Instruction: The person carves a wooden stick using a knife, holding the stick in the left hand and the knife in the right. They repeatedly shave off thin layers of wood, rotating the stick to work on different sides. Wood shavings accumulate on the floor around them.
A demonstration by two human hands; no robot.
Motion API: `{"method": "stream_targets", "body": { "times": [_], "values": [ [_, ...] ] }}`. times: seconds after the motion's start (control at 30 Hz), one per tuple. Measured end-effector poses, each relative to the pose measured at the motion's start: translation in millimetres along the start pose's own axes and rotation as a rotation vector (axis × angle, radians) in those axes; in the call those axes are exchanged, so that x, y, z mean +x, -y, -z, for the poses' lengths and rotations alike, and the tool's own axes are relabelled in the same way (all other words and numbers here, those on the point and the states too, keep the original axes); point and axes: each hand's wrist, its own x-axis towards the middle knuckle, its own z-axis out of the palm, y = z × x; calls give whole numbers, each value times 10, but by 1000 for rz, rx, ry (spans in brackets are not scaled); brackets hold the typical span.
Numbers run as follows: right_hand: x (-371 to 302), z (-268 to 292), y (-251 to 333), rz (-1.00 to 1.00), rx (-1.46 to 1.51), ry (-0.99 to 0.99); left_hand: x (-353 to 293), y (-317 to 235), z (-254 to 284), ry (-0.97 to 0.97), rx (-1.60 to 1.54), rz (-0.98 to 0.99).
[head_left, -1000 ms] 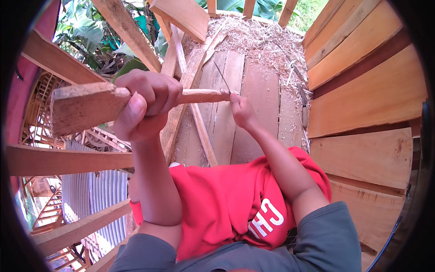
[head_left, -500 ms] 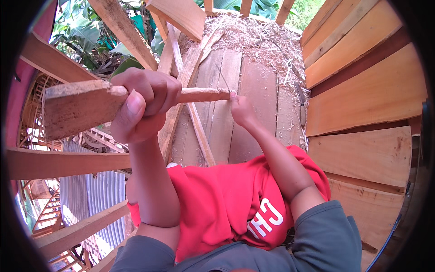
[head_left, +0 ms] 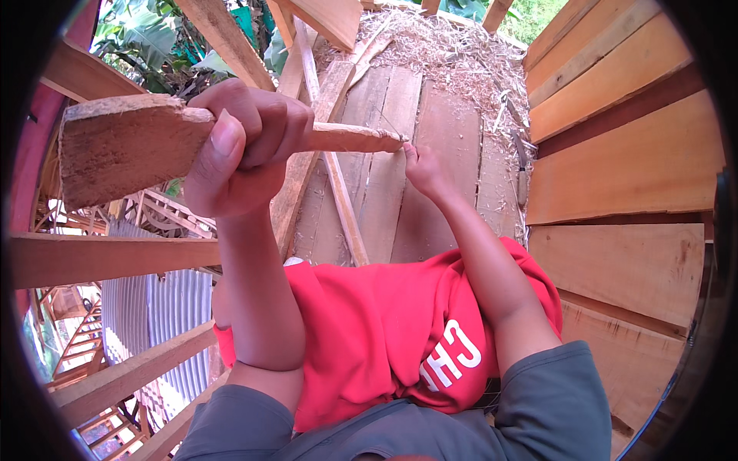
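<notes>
My left hand (head_left: 242, 150) is wrapped round a rough-cut piece of wood held level above my lap. Its broad block end (head_left: 127, 146) sticks out to the left, and a narrower shaft (head_left: 346, 137) runs to the right. Something thin, wire or cord, is wound near the shaft's right tip, and a fine loose end (head_left: 390, 123) stands up from there. At that tip, my right hand (head_left: 427, 170) is closed in a pinch; the exact contact of its fingertips is too small to make out. Red cloth (head_left: 369, 315) covers my lap.
A plank floor (head_left: 442, 154) lies ahead, with wood shavings (head_left: 453, 50) heaped at its far end. On the right, a knife (head_left: 522, 169) lies beside the board wall (head_left: 615, 184). Timber beams (head_left: 115, 260) cross on the left, with corrugated metal sheet (head_left: 177, 323) below.
Both hands and the wood have risen slightly in the view. The shaft's tip and my right hand sit a little further right, while the left grip stays the same.
</notes>
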Motion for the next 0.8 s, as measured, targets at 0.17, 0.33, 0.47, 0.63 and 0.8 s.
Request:
{"method": "stream_targets", "body": {
  "times": [0.17,0.33,0.47,0.63,0.8],
  "values": [
    [-62,287,254,-62,-330,40,-47,8,59,-22,-50,-39],
    [-47,328,392,6,-198,70,-65,-6,90,4,-32,-38],
    [17,165,256,-60,316,134,-35,30,11,21,-57,-35],
    [-22,151,489,66,271,13,-86,-5,90,41,-62,-6],
    [-37,116,247,-82,135,80,3,11,19,6,0,2]
  ]
}}
